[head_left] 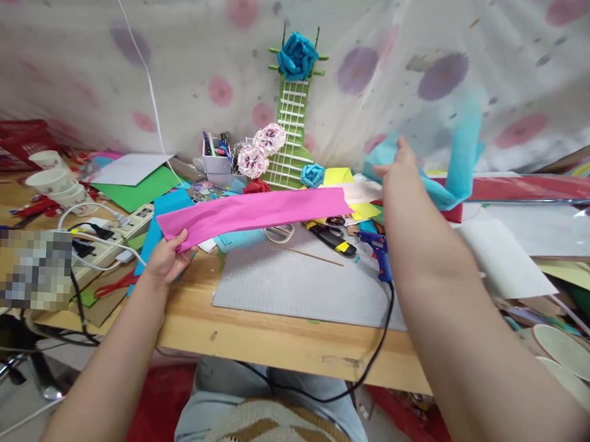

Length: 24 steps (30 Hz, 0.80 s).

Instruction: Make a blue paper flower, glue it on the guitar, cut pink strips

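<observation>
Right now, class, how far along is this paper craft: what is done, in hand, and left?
Done: a blue flower tops the green stand, pink flowers beside it. In hand: the left hand holds a pink strip by one end; the right hand grips blue paper. Left, probably: the strip is flat and uncut, scissors and glue gun lie idle.

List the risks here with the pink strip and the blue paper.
The pink strip, held only at one end by the left hand, may sag and crease. The blue paper in the right hand hangs near the standing green model and might knock it. The right forearm passes over the glue gun and could catch it.
</observation>
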Each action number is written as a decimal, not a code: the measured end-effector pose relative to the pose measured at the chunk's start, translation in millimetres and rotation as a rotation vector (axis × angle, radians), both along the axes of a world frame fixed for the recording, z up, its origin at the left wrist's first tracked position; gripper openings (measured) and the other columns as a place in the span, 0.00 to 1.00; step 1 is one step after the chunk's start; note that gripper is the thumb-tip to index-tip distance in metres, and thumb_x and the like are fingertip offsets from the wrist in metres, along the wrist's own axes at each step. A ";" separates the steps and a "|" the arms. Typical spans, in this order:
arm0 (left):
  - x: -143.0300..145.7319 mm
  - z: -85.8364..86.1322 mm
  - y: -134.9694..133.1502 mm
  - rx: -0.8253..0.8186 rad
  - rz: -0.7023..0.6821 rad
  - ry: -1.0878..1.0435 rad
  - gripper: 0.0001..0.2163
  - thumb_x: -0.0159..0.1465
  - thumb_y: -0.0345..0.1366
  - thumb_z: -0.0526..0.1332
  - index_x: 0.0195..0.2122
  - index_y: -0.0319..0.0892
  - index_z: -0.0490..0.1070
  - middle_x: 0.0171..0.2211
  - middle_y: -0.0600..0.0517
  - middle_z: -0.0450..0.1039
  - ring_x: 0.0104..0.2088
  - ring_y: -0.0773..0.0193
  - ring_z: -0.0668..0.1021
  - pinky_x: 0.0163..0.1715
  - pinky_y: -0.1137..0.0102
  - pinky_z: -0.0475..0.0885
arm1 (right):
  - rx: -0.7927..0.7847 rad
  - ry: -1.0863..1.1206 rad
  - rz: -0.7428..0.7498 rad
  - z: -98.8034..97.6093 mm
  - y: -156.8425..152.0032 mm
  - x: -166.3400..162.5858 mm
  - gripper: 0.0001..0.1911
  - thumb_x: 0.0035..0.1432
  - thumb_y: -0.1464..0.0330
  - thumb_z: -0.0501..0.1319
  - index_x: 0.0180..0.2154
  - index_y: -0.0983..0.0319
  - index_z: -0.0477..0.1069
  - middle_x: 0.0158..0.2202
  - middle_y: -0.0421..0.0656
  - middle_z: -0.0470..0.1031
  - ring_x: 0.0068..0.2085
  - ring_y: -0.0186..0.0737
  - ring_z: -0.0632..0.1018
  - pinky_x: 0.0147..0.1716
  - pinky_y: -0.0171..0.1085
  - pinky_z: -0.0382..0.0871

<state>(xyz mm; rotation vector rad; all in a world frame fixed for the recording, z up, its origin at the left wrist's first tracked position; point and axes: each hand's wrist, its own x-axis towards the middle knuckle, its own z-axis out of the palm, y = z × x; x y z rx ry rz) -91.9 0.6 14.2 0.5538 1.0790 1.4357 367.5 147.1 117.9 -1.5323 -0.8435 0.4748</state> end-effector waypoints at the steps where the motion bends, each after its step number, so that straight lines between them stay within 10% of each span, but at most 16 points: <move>1: 0.1 0.8 -0.6 -0.006 -0.004 -0.001 0.06 0.56 0.25 0.62 0.32 0.42 0.68 0.23 0.61 0.72 0.18 0.77 0.73 0.16 0.84 0.72 | -0.037 0.084 0.016 -5.5 0.6 -12.0 0.23 0.65 0.64 0.38 0.41 0.75 0.64 0.42 0.56 0.67 0.37 0.32 0.73 0.34 0.39 0.67; 5: -3.2 1.5 -0.8 -0.059 -0.058 0.012 0.05 0.58 0.24 0.58 0.32 0.41 0.69 0.22 0.59 0.71 0.15 0.78 0.70 0.12 0.86 0.67 | 0.061 0.157 0.347 -35.5 -33.1 -74.8 0.15 0.56 0.63 0.57 0.43 0.64 0.65 0.40 0.44 0.70 0.40 0.32 0.73 0.40 0.37 0.69; 10: -11.1 2.8 -1.8 -0.094 -0.107 0.001 0.07 0.59 0.23 0.55 0.31 0.40 0.69 0.20 0.57 0.70 0.14 0.78 0.67 0.09 0.86 0.63 | 0.044 -0.635 1.073 -72.6 -105.2 -129.5 0.38 0.38 0.59 0.70 0.53 0.56 0.63 0.54 0.46 0.65 0.56 0.46 0.65 0.55 0.47 0.58; 16: -17.5 16.2 -13.7 -0.106 -0.109 -0.019 0.11 0.63 0.24 0.47 0.29 0.38 0.67 0.15 0.57 0.66 0.11 0.79 0.59 0.06 0.88 0.56 | -0.061 -1.211 0.883 -103.0 -115.0 -129.7 0.53 0.42 0.58 0.67 0.64 0.59 0.41 0.63 0.54 0.49 0.63 0.56 0.52 0.59 0.57 0.40; 24: -38.6 23.8 -14.9 -0.158 -0.050 0.273 0.06 0.59 0.21 0.54 0.28 0.36 0.66 0.17 0.55 0.70 0.18 0.74 0.70 0.13 0.83 0.65 | -0.101 -1.316 0.855 -63.1 -157.0 -135.4 0.37 0.48 0.70 0.59 0.60 0.59 0.53 0.51 0.51 0.66 0.48 0.50 0.70 0.44 0.42 0.63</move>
